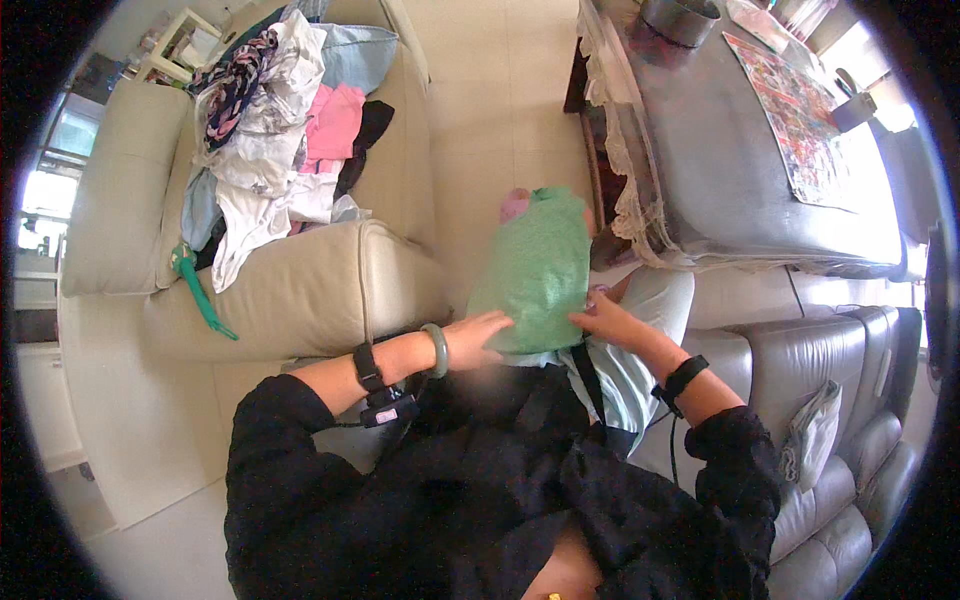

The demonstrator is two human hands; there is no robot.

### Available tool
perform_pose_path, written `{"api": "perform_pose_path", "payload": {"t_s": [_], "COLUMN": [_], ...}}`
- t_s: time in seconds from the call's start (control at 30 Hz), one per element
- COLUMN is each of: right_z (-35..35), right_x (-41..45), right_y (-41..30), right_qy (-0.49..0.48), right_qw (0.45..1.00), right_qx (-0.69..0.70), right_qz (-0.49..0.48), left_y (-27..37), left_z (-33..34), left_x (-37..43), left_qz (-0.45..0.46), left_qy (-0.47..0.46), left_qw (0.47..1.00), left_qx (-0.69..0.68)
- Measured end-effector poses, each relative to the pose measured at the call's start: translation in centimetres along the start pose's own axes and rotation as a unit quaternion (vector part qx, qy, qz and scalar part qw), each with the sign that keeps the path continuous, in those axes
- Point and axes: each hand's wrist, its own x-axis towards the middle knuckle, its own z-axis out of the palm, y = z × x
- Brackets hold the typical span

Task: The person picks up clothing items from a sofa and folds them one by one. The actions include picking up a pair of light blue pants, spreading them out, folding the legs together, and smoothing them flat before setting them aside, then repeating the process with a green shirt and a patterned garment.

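Note:
A green cloth garment (pixel 536 270) lies across my lap, apparently folded into a rough rectangle. My left hand (pixel 478 341), below a jade-coloured bangle (pixel 435 350), rests at its near left corner with the fingers extended and apart. At the near right edge, my right hand (pixel 606 319) has thumb and fingers pinched on the cloth. Beneath it show pale, light-blue trousers (pixel 652 315) on my legs. A pink slipper or sock (pixel 514 206) peeks out past the garment's far end; most of it is hidden.
On the beige sofa (pixel 300 307) at left lies a heap of clothes, including a white tank top (pixel 251 232) and a pink garment (pixel 334 124). A plastic-covered table (pixel 705 150) with lace trim stands at right. Behind it, a grey leather sofa (pixel 802 352) holds a folded grey cloth (pixel 814 435).

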Motion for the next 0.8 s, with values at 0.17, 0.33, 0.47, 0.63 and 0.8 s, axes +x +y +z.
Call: {"api": "perform_pose_path", "payload": {"t_s": [0.17,0.33,0.47,0.63,0.8], "right_z": [0.3,1.2,0.9,-0.4,-0.7], "right_x": [2.6,-0.4,-0.2,-3.9,-9.9], "right_y": [8.2,-1.1,1.0,-3.6,-8.0], "right_qy": [-0.078,-0.056,-0.009,0.148,0.14], "right_qw": [0.997,0.994,0.999,0.984,0.988], "right_qx": [-0.018,0.013,0.04,0.076,0.017], "right_qz": [-0.012,0.09,-0.034,-0.062,-0.06], "left_y": [1.4,2.5,0.8,3.0,7.0], "left_z": [0.0,-0.3,0.2,-2.2,-3.8], "left_x": [0.6,0.6,1.6,1.4,-0.7], "left_qz": [-0.048,-0.086,-0.038,-0.026,0.054], "left_qy": [0.052,0.066,0.143,0.252,0.163], "left_qw": [0.992,0.979,0.963,0.96,0.985], "left_qx": [0.107,0.173,0.225,0.121,0.011]}}
